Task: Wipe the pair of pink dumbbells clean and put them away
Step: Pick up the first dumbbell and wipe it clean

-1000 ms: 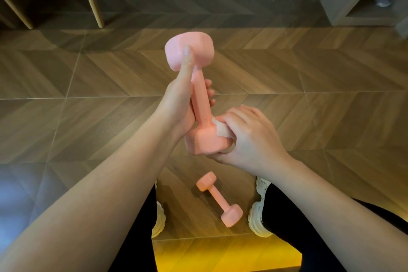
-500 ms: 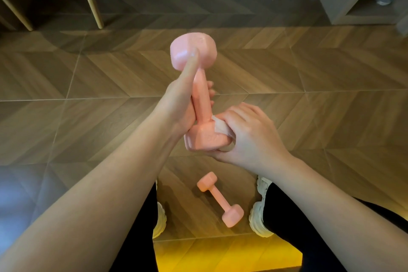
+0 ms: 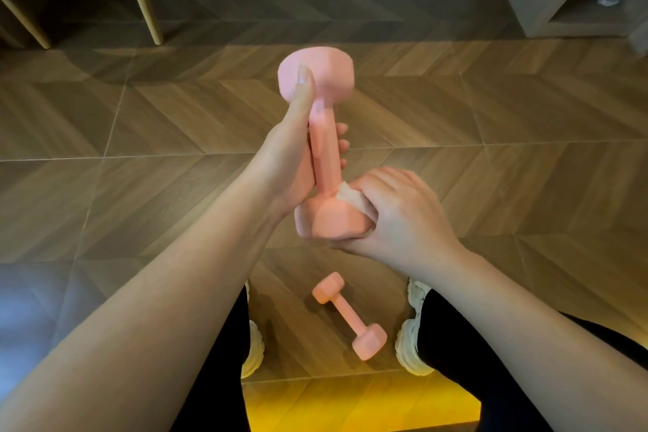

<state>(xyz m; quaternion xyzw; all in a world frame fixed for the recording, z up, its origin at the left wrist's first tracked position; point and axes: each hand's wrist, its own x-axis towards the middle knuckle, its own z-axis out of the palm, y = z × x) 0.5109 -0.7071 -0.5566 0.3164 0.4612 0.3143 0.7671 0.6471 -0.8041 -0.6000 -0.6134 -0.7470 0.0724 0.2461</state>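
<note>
Top head of the held dumbbell (image 3: pixel 324 151) has drifted slightly right since a second ago and is blurred; the left hand (image 3: pixel 291 158) grips its handle upright, thumb up against the top head. Curled round a pale cloth (image 3: pixel 350 198), the right hand (image 3: pixel 403 214) presses it on the bottom head. Below, the second dumbbell (image 3: pixel 349 316) lies on the floor (image 3: pixel 140 151) between the shoes (image 3: pixel 412 337).
</note>
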